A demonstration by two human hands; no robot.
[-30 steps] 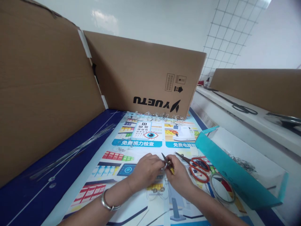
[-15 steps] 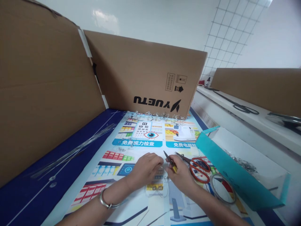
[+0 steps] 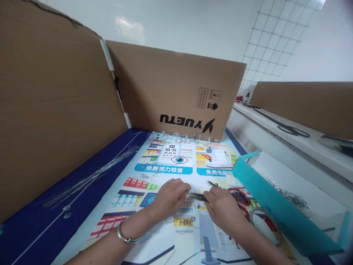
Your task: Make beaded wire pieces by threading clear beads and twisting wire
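Observation:
My right hand [image 3: 224, 209] is wrapped round needle-nose pliers [image 3: 199, 197] with dark jaws and a bit of yellow handle showing. The jaws point left and reach the fingertips of my left hand [image 3: 172, 195]. That hand is closed in a pinch on what looks like a thin wire [image 3: 190, 190], mostly hidden by the fingers. Below the hands, a fine wire loop [image 3: 182, 232] lies on the printed sheet [image 3: 154, 235]. Red-handled scissors [image 3: 240, 195] rest just beyond my right hand, partly covered by it. A coil of wire [image 3: 266, 225] lies beside my right forearm.
A teal box [image 3: 275, 206] with a pile of small wire pieces [image 3: 295, 198] stands at the right. More bent wire pieces [image 3: 193, 138] line the base of the cardboard panel [image 3: 176, 88]. Long straight wires [image 3: 93, 176] lie at the left, near another cardboard wall [image 3: 55, 103].
The pliers have turned from pointing up and away to pointing left, and their jaws are now at my left fingertips. My left hand has stayed nearly in place; the view has shifted slightly.

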